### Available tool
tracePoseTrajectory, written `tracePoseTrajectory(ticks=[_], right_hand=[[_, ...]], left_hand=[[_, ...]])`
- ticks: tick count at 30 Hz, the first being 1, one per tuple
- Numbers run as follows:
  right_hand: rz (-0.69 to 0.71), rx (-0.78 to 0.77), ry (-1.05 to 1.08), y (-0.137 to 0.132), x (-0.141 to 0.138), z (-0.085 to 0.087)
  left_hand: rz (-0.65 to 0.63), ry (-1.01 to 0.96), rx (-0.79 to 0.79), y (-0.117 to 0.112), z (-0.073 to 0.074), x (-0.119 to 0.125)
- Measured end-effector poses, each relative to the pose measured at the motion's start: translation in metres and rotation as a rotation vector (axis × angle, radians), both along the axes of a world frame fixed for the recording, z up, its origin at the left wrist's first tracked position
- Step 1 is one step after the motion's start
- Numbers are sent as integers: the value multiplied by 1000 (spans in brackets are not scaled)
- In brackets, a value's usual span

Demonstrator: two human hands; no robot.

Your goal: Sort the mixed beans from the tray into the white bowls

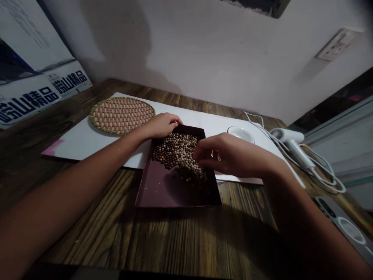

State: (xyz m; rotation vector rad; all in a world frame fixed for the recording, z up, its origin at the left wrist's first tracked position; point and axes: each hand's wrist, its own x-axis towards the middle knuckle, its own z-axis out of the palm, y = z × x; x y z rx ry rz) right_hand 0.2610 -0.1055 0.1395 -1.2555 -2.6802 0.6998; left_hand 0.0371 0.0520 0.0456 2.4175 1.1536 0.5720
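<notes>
Over tray (163,190) on desk (175,241), my right hand (230,155) is resting on mixed beads (177,149), fingers half-curled, can't tell if pinching any; left hand (161,124) gripping tray corner. Heap looking unsorted tbh.

Dim light here: a plain pale wall (204,50) runs along the far side, a broad shadow falling across its left part, a white socket plate (338,44) high on the right. A dark wood-grain counter (145,241) fills the near ground, and printed boards (35,97) lean at far left.
</notes>
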Motion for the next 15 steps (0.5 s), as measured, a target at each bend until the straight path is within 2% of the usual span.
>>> tracePoseTrajectory(ticks=[4, 9, 15], right_hand=[[45, -142, -43, -11, 4, -3], [115, -341, -84, -22, -8, -11], [186, -363, -304, -24, -27, -25]], left_hand=[[9, -8, -22, 2, -2, -1], [9, -12, -16, 2, -3, 0], [15, 0, -7, 2, -2, 0]])
